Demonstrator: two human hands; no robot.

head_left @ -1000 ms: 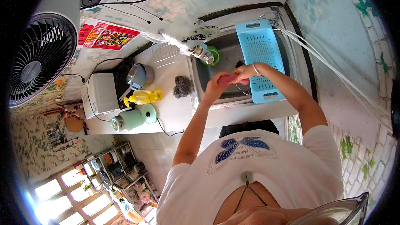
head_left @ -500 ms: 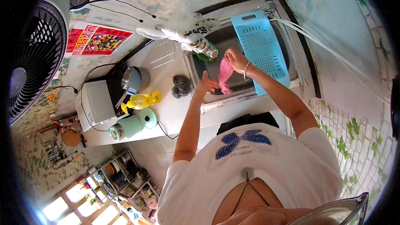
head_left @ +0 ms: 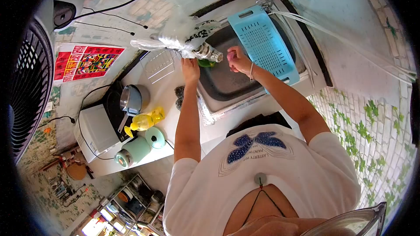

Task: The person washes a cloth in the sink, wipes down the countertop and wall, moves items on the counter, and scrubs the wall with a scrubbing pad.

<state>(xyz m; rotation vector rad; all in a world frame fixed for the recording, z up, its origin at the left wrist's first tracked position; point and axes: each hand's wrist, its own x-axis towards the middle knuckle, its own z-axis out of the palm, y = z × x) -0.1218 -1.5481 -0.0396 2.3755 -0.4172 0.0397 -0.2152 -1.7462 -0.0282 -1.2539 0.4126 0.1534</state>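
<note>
My right hand [head_left: 239,62] is closed around a bunched pink cloth [head_left: 230,55], held above the sink [head_left: 234,81]. Most of the cloth is hidden in the fist. My left hand [head_left: 190,70] is at the base of the silver tap [head_left: 210,53], its fingers bent against the plastic-wrapped part and partly out of sight. Clear plastic [head_left: 175,43] is bunched around the tap. Something green [head_left: 206,63] shows below the spout. A light-blue slotted drain basket [head_left: 264,39] lies across the right side of the sink, beside my right hand.
Left of the sink are a wire rack [head_left: 160,66], a dark scouring pad [head_left: 179,98] partly behind my left forearm, a yellow pump bottle [head_left: 146,120], a pot [head_left: 131,99] and a pale green appliance [head_left: 133,150]. A black fan [head_left: 33,91] stands far left. White hoses [head_left: 341,39] run along the right wall.
My left hand has moved from the sink's front edge up to the tap. The pink cloth, hanging loose before, is now gathered inside my right hand.
</note>
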